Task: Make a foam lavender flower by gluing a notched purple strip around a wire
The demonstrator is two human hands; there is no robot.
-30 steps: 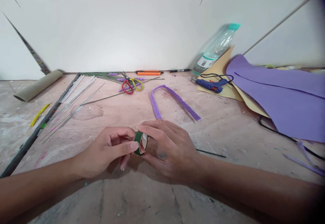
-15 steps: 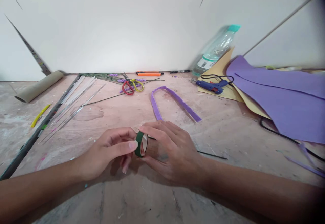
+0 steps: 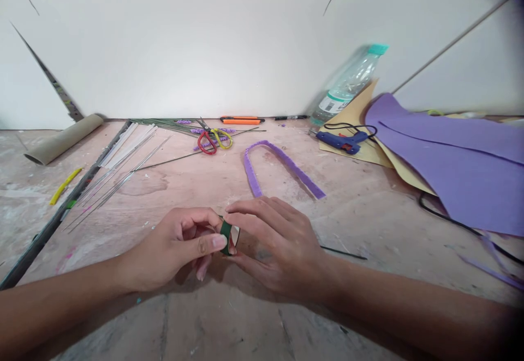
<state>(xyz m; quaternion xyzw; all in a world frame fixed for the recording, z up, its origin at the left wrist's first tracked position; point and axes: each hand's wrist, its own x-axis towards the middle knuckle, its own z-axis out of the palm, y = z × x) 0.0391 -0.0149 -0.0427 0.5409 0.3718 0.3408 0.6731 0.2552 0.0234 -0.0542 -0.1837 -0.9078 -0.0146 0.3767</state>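
Note:
A roll of dark green tape [image 3: 225, 235] is held on edge between my two hands, just above the table. My left hand [image 3: 176, 246] pinches its left side, the thumb pressed on the green outer face. From the other side my right hand [image 3: 278, 241] grips the roll, fingertips at its top and thumb at its bottom. Behind my right hand a thin dark green wire [image 3: 344, 252] sticks out to the right on the table; its other end is hidden. Just beyond my fingers lies a purple fringed strip [image 3: 282, 159], bent in a curve.
Scissors [image 3: 213, 138] lie on green stems at the back, near an orange cutter [image 3: 242, 120]. Bare wires [image 3: 118, 186] and a cardboard tube [image 3: 65, 138] are at left. A glue gun [image 3: 344, 140], a water bottle [image 3: 347, 85] and purple sheets [image 3: 458, 159] sit at right.
The tape roll has turned slightly and shifted a little to the right between my fingers. Both hands keep their hold; the things on the table stay where they were.

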